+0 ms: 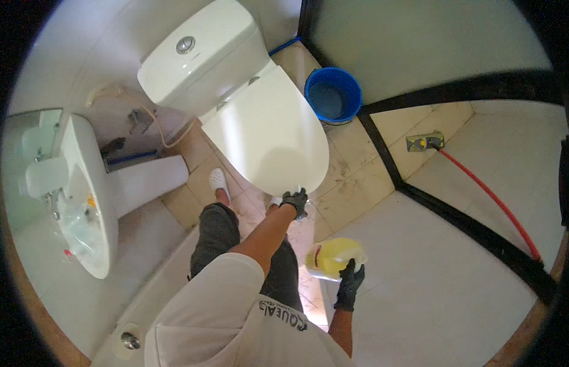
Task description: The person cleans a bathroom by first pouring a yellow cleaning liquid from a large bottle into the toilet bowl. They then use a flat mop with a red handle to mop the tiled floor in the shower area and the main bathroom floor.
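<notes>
My left hand (295,203), in a dark glove, is at the front edge of the white toilet lid (272,131). Its fingers are curled at that edge, and the lid lies down over the bowl. Off to the right, my gloved right hand (350,285) grips a jug (334,257) of yellow liquid by its handle side. The jug is held beside my legs, tilted. Behind the lid stands the white cistern (205,55) with a round chrome button on top.
A blue bucket (333,93) stands right of the toilet. Beyond a black-framed glass partition (443,226) lies a flat scrubber (425,142) with a red pole (489,194). On the left, a pedestal washbasin (91,202) holds a clear plastic bag. Dirt marks the tiled floor (351,183).
</notes>
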### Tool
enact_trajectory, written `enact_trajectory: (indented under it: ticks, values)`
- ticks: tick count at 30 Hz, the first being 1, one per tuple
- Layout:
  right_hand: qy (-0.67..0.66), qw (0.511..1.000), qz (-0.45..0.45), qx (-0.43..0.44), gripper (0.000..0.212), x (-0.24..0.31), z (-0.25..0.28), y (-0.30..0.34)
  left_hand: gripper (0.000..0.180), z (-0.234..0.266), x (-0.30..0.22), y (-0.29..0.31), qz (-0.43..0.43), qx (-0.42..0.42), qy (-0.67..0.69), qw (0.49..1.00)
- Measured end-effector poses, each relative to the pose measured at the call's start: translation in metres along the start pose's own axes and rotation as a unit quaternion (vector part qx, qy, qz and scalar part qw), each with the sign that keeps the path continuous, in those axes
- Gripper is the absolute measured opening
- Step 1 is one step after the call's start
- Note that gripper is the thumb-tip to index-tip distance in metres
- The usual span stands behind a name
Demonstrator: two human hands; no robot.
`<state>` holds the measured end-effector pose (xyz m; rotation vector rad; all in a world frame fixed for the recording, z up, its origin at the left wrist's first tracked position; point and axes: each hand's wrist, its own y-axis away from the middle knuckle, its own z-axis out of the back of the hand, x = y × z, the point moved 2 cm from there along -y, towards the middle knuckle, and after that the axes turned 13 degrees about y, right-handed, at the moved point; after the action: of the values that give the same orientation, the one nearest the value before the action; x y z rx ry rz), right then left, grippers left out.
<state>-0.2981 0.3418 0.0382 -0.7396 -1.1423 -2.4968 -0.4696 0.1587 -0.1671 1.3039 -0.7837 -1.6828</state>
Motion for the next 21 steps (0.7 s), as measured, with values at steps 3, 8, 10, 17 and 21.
enact_trajectory:
  ticks: [3,8,10,17,21]
  values:
    - [0.010,1.000,0.001,0.003,0.029,0.022,-0.003,0.013,0.084,-0.010,0.014,-0.019,-0.011,0.020,-0.033,0.999]
    - [0.021,0.998,0.035,0.052,0.025,0.051,-0.012,0.020,0.079,0.007,0.036,-0.022,-0.065,-0.036,0.052,0.996]
    - [0.048,0.995,0.063,0.065,0.024,0.075,-0.015,0.028,0.072,0.023,0.043,-0.017,-0.031,-0.030,0.127,0.991]
    - [0.095,0.971,0.169,0.139,0.027,0.139,-0.042,0.041,0.055,0.049,0.091,0.093,-0.001,-0.109,0.221,0.969]
    - [0.099,0.953,0.230,0.172,0.026,0.187,-0.062,0.043,0.048,0.038,0.114,0.175,-0.021,-0.242,0.266,0.933]
